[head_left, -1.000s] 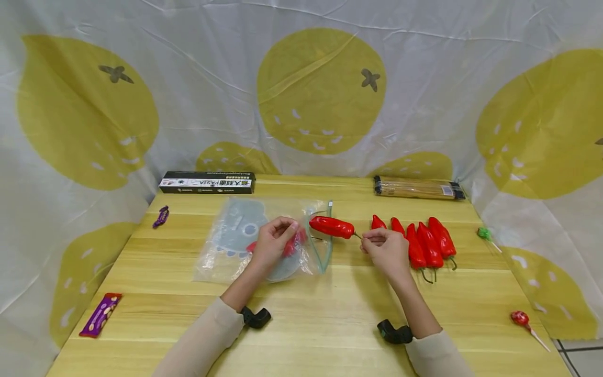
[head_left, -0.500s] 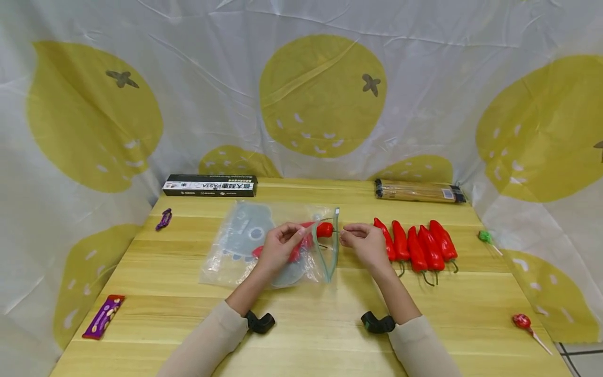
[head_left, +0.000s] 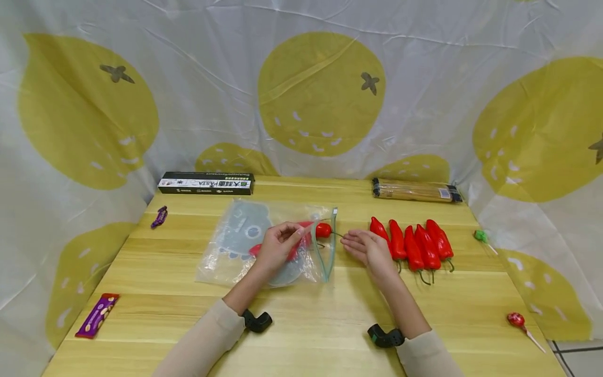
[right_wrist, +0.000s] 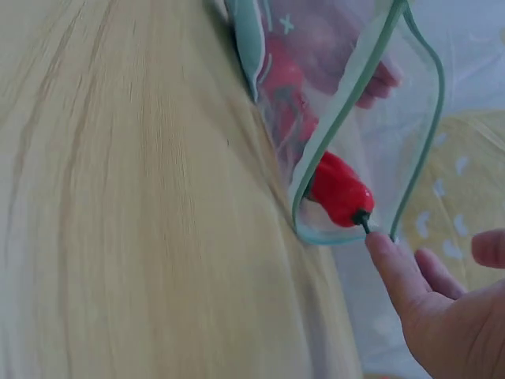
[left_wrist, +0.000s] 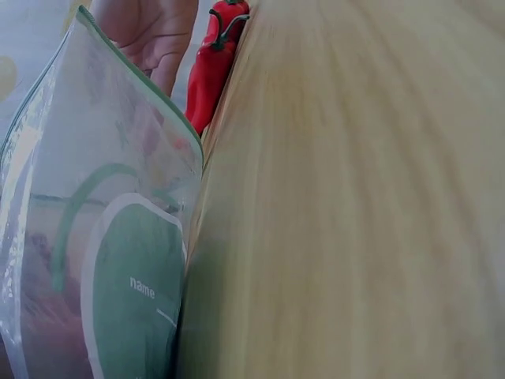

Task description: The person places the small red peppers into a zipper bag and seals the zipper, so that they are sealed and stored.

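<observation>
A clear zip bag (head_left: pixel 213 266) with a grey-blue cartoon print lies mid-table, its green-edged mouth gaping to the right. My left hand (head_left: pixel 277 247) pinches the upper film of the bag near that mouth. Just inside the mouth is a red pepper (head_left: pixel 323 230), stem pointing out; further red shapes show blurred through the film. My right hand (head_left: pixel 369 252) is off to the right with loosely extended fingers. In the right wrist view, one fingertip meets the stem (right_wrist: pixel 364 225) while the thumb stands apart. Beyond the right hand, several red peppers (head_left: pixel 426 246) lie in a row.
A black pasta box (head_left: pixel 205 184) is at the back left, a long wrapped bundle (head_left: pixel 414 190) at the back right. Purple candy (head_left: pixel 159 217) and a chocolate bar (head_left: pixel 97 315) lie left. On the right are a green lollipop (head_left: pixel 481 236) and a red lollipop (head_left: pixel 516 319).
The pepper has moved left from outside the bag into its mouth. My right hand followed it, then loosened its pinch on the stem. My left hand keeps its hold on the bag.
</observation>
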Available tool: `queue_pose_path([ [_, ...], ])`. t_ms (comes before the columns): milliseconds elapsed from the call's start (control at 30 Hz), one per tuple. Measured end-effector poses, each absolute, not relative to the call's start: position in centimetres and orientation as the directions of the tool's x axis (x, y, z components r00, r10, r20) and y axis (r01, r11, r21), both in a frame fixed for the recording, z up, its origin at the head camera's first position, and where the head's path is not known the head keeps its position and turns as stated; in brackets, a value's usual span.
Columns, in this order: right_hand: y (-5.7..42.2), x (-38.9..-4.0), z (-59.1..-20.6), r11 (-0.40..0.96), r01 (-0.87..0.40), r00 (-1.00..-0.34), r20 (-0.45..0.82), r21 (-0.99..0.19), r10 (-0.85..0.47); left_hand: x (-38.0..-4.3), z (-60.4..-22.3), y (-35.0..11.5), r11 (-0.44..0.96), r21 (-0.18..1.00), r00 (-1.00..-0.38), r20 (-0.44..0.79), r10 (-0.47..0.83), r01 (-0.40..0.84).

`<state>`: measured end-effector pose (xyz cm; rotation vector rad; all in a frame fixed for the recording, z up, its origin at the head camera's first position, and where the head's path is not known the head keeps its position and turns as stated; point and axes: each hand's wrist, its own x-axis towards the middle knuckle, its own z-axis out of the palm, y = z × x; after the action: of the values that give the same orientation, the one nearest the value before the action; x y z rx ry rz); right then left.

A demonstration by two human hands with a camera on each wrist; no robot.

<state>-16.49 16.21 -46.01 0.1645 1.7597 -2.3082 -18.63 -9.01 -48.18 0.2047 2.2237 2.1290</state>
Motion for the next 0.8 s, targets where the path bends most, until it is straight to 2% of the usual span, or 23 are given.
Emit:
queue_pose_path([
  [133, 15.2, -16.5, -45.8, -0.289, 0.222, -0.971, -0.184, -0.931, -0.153, -18.6, -48.2, -9.0, 0.038, 0.997, -0.989, 0.056, 0.134, 0.061],
  [467, 12.6, -17.2, -46.0, -0.258, 0.147, -0.965, -0.081, -0.955, -0.250, -18.6, -48.3, -8.7, 0.026, 0.995, -0.987, 0.089, 0.131, 0.093],
  [667, 14.4, -16.3, -45.8, -0.244, 0.112, -0.973, -0.056, -0.963, -0.225, -18.6, -48.3, -8.6, 0.040, 0.996, -0.988, 0.073, 0.133, 0.079],
  [800, 17.2, -15.1, -45.5, -0.121, 0.080, -0.983, -0.058, -0.989, -0.174, -18.5, -48.1, -8.7, 0.041, 0.997, -0.990, 0.063, 0.126, 0.069],
])
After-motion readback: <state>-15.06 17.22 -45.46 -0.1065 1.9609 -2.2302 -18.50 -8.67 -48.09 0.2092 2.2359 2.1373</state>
